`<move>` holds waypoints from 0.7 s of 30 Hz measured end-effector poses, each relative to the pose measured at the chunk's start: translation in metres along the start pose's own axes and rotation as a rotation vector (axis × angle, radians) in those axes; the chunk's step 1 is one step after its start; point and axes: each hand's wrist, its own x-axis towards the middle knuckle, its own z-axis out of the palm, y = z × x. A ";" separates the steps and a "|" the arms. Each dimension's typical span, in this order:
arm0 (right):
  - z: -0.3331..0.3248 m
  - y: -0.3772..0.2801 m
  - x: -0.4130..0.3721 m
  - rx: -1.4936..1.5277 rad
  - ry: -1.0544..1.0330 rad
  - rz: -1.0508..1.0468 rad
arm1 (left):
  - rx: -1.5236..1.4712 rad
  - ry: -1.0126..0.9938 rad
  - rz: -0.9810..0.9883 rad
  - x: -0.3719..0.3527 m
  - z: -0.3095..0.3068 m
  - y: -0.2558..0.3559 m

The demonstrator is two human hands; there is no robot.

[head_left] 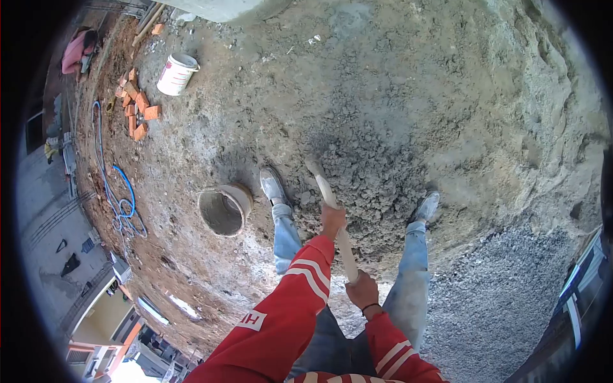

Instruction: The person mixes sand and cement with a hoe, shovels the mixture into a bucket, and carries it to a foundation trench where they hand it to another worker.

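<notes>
A long pale wooden tool handle [345, 250] slants across the middle of the view, between my legs. My left hand [332, 221] is wrapped round it partway up, and my right hand [363, 290], with a dark band at the wrist, grips its near end. The handle's far end reaches the edge of a heap of damp grey mortar mix [377, 185]. The tool's head cannot be made out against the grey ground. My shoes stand on either side of the heap. Left of my left shoe, a mortar-coated bucket [244, 199] has its opening facing me.
A white bucket [174, 78] stands at upper left near loose orange bricks [142, 101]. A blue hose [132, 191] coils on the left. Grey gravel [498, 293] lies at right, below a sandy bank [543, 96]. A person in pink [75, 52] crouches at far upper left.
</notes>
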 end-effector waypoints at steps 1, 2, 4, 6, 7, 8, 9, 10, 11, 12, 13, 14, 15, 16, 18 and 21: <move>-0.001 0.007 -0.005 -0.023 -0.022 0.027 | 0.013 -0.007 -0.004 -0.002 0.003 -0.004; -0.003 0.009 -0.001 -0.017 -0.028 0.039 | 0.002 -0.040 -0.056 0.000 -0.001 0.001; -0.004 0.008 0.016 0.099 -0.177 -0.075 | -0.008 -0.131 -0.127 0.006 -0.009 0.014; -0.010 -0.011 0.020 0.173 -0.210 -0.043 | -0.048 -0.218 -0.175 0.027 -0.015 0.005; -0.006 -0.014 0.022 0.205 -0.204 -0.020 | -0.089 -0.258 -0.192 0.041 -0.012 -0.005; -0.003 -0.014 0.025 0.237 -0.197 0.001 | -0.087 -0.246 -0.190 0.040 -0.014 0.000; -0.004 -0.015 0.026 0.259 -0.180 -0.041 | -0.104 -0.257 -0.175 0.039 -0.016 0.006; -0.006 -0.015 0.026 0.268 -0.187 -0.046 | -0.118 -0.269 -0.161 0.037 -0.019 0.010; -0.008 -0.014 0.027 0.279 -0.223 -0.047 | -0.109 -0.260 -0.162 0.034 -0.022 0.013; -0.011 -0.014 0.027 0.287 -0.257 -0.050 | -0.081 -0.260 -0.159 0.035 -0.022 0.014; -0.011 -0.014 0.025 0.298 -0.213 -0.073 | -0.053 -0.262 -0.156 0.036 -0.021 0.014; -0.009 -0.012 0.025 0.300 -0.216 -0.077 | -0.052 -0.257 -0.155 0.037 -0.021 0.013; -0.006 -0.011 0.026 0.293 -0.207 -0.090 | -0.038 -0.254 -0.164 0.035 -0.022 0.016; -0.003 -0.010 0.026 0.286 -0.197 -0.103 | -0.026 -0.251 -0.173 0.032 -0.023 0.019; 0.001 -0.009 0.025 0.277 -0.196 -0.103 | -0.035 -0.265 -0.191 0.028 -0.026 0.025; 0.005 -0.009 0.021 0.281 -0.217 -0.061 | -0.056 -0.292 -0.223 0.031 -0.027 0.027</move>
